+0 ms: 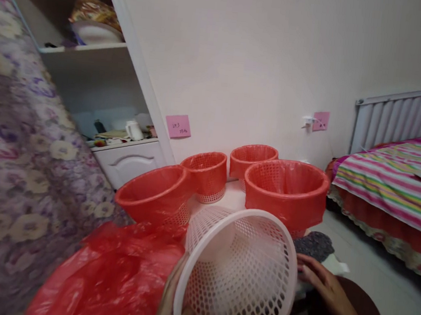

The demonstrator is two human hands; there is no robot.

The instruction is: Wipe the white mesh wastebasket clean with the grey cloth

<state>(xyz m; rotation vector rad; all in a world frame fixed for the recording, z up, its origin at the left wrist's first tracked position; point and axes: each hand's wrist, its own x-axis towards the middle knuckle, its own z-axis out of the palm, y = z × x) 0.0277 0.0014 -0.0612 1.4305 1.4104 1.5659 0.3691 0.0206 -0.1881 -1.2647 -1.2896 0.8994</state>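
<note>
A white perforated plastic basket [237,275] lies tilted on its side with its open mouth toward me. My left hand [169,306] grips its rim at the lower left, fingers wrapped over the edge. My right hand [318,279] rests against the basket's right side, fingers curled on the rim. A crumpled red plastic bag [107,277] lies just left of the basket, touching it. Behind stand several baskets lined with red bags: one at the left [156,194], two smaller ones further back [204,174] [250,159], and a large one at the right [285,190].
A flowered purple curtain or cloth [15,157] fills the left side. A white cupboard [120,160] with shelves of small items stands behind. A bed with a striped cover [396,182] lies at the right, before a radiator. Pink notes are stuck to the wall.
</note>
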